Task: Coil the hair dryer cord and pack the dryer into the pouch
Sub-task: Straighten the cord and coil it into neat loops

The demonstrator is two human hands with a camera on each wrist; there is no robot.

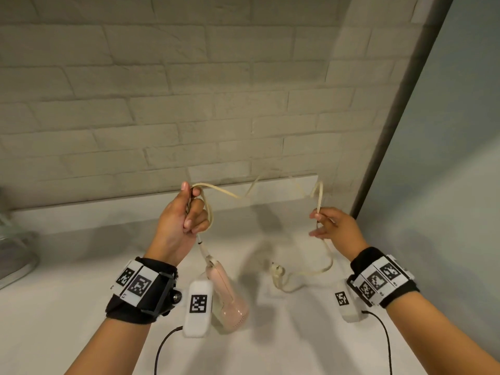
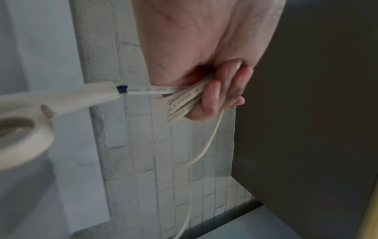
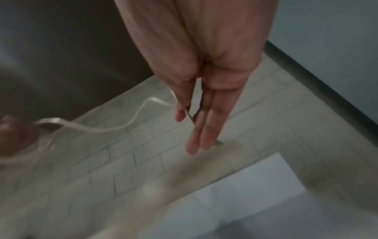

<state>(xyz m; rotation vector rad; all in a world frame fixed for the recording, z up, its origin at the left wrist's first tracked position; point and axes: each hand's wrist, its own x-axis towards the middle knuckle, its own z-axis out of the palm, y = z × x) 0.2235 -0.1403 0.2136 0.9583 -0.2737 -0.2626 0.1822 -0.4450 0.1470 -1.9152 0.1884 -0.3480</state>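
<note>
A pink hair dryer [image 1: 230,299] hangs nose-down from its cream cord [image 1: 227,194] just over the white counter. My left hand [image 1: 186,215] grips several gathered loops of the cord near the dryer's handle; in the left wrist view the loops [image 2: 184,101] lie under my curled fingers [image 2: 220,92] and the dryer [image 2: 26,129] swings at the left. My right hand [image 1: 328,223] pinches the cord further along, with the fingers nearly straight [image 3: 196,122]. Below it the cord droops to the plug [image 1: 277,272] near the counter. No pouch is in view.
A white counter [image 1: 81,293] runs under both hands, backed by a pale brick wall [image 1: 162,104]. A dark frame edge [image 1: 392,131] and a pale panel rise on the right. A grey metal object [image 1: 13,255] sits at the far left edge.
</note>
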